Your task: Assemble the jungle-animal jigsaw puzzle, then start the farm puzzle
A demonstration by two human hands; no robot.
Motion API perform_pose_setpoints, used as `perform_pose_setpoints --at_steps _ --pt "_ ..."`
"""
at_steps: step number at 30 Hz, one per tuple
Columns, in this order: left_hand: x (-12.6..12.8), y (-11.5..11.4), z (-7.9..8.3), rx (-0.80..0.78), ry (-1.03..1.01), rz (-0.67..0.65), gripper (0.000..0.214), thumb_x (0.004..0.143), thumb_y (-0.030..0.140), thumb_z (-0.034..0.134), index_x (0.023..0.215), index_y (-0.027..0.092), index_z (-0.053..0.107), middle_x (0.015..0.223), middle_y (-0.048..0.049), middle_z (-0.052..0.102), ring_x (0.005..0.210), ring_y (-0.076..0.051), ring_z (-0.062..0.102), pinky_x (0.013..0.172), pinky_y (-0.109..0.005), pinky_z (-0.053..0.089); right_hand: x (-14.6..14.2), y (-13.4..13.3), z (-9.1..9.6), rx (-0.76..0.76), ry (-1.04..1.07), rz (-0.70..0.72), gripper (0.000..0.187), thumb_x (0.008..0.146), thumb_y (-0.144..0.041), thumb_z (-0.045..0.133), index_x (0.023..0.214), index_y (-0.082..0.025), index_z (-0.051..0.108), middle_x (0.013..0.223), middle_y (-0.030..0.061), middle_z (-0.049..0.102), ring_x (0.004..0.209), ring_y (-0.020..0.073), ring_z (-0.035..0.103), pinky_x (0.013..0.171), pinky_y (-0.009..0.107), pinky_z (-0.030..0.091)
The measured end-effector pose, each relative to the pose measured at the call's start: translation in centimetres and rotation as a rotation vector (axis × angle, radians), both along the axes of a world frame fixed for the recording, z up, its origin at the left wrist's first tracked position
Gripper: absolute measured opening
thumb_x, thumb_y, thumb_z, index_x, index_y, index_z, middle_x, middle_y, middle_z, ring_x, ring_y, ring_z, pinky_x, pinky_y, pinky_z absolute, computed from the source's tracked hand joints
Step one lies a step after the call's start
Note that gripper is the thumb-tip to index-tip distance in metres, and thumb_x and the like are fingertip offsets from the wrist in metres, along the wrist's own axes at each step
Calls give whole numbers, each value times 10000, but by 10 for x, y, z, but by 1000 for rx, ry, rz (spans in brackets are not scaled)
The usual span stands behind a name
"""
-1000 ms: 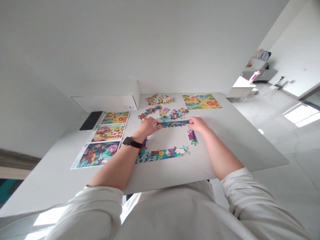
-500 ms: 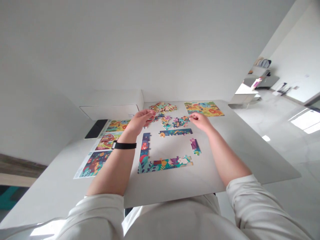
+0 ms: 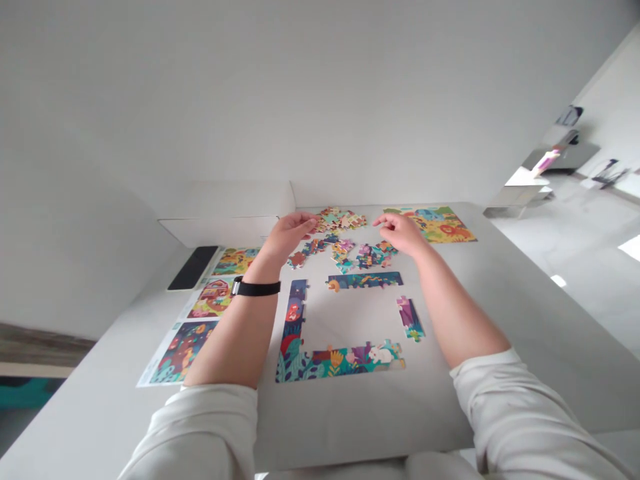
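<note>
My left hand [image 3: 290, 235], with a black band on its wrist, is at the left edge of the far pile of puzzle pieces [image 3: 341, 219]. Its thumb and fingers are pinched together; whatever is between them is too small to make out. Over the table right of that pile is my right hand [image 3: 401, 233], fingers loosely bent and apart, holding nothing. Below the hands lie loose dark and teal pieces [image 3: 371, 256]. Nearer me is a partly joined border: a top strip [image 3: 367, 281], an L-shaped left and bottom run [image 3: 295, 333] with a white rabbit, and a separate purple right section [image 3: 410, 318].
A yellow picture sheet [image 3: 450, 230] lies at the back right. On the left are a sheet with several printed pictures [image 3: 175, 353] and a black phone [image 3: 194, 268]. A white box [image 3: 220, 230] stands at the back left, against the wall.
My right hand has moved away from the loose dark pieces, its fingers opening. My left hand has shifted towards the far pile. The camera view has tilted and moved somewhat.
</note>
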State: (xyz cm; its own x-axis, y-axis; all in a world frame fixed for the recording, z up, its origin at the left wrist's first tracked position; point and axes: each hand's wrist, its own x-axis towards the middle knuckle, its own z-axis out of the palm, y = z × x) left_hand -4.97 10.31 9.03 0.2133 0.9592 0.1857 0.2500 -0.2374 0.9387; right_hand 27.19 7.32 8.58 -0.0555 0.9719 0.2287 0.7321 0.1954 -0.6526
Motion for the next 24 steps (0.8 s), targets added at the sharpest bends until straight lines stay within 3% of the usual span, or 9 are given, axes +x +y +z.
perform_pose_setpoints --at_steps 4,9,13,17,21,24 --pt "-3 16 -10 37 161 -29 428 828 548 757 1076 200 764 988 -64 779 895 -201 692 825 -329 554 0 16 -10 -47 -58 81 372 847 -158 566 1151 -197 776 761 -2 716 658 154 608 694 263 465" --pt "10 20 -33 11 301 -90 346 909 450 679 1121 192 770 906 -49 773 812 -188 696 770 -304 550 -7 31 -36 -42 -167 212 340 852 -98 628 1136 -201 785 1115 73 786 891 188 708 888 309 543" --pt "24 15 -55 130 512 -157 247 928 304 651 1103 204 795 1030 -65 788 928 -206 721 887 -319 563 -20 31 -62 42 -269 357 298 908 -130 654 1155 -213 797 1234 106 770 1159 264 695 1071 415 520" --pt "30 14 -72 321 712 -215 357 948 144 535 1169 233 801 1179 -76 764 1107 -224 693 1043 -355 532 -35 22 -82 66 -361 468 360 994 -215 622 1323 -260 761 1449 110 675 1356 282 607 1183 464 459" --pt "29 13 -83 408 877 -310 438 957 95 480 1208 247 805 1218 -100 729 1181 -249 659 1074 -386 521 -42 16 -92 48 -502 422 383 1038 -304 589 1393 -302 734 1600 100 550 1478 344 495 1249 546 377" --pt "26 13 -87 420 951 -329 392 989 147 496 1184 255 819 1183 -109 724 1165 -260 659 1053 -397 529 -39 17 -94 61 -551 317 375 1060 -334 544 1361 -278 760 1598 122 545 1478 378 479 1245 578 371"
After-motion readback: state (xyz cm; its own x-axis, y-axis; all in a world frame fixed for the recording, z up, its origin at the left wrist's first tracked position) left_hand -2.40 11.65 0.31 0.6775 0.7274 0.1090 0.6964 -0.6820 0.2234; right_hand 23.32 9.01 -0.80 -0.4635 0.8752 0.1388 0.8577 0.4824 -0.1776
